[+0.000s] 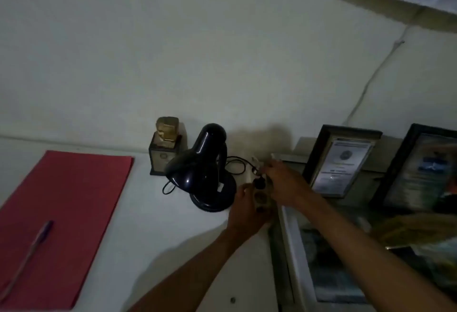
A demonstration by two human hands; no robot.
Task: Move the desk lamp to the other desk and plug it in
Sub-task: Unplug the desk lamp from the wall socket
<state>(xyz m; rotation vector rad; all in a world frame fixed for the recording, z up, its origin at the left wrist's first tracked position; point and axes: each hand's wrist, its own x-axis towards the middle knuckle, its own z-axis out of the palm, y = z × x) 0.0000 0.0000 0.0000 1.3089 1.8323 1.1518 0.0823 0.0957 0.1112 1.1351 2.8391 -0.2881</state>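
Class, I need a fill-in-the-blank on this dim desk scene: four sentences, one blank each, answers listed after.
1. The black desk lamp stands on a ____ desk.
2. A purple pen lies on the ____ folder.
3. The right hand is at the lamp's black ____, over the pale power strip.
4. The left hand steadies the power ____.

Answers: white; red; plug; strip
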